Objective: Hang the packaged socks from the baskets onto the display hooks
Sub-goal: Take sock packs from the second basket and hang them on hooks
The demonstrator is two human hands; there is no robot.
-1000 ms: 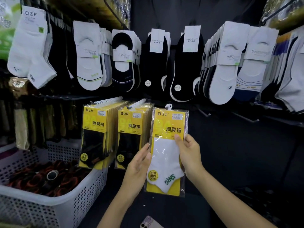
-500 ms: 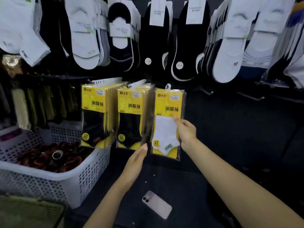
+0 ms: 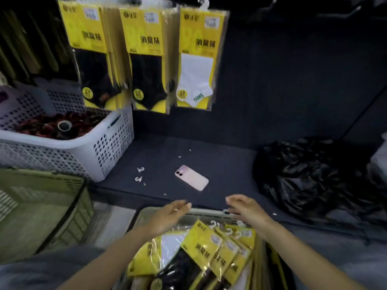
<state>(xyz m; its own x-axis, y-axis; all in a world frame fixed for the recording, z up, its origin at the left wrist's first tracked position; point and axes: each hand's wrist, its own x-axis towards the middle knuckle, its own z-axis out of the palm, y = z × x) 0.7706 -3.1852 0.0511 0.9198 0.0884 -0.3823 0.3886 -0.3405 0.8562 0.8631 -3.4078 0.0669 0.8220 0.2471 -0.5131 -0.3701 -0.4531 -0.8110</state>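
Our left hand (image 3: 167, 218) and right hand (image 3: 247, 210): both empty, fingers relaxed, poised over the basket (image 3: 209, 211) of sock packs (image 3: 206, 245), likely to pick one.

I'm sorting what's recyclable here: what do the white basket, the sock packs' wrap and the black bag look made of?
White basket: likely moulded plastic, matt, its walls a grid of even holes.
Sock packs: clear glossy film, shown by glare and wrinkles, over yellow inserts, probably printed card.
Black bag: thin shiny plastic film, crumpled with bright creases.
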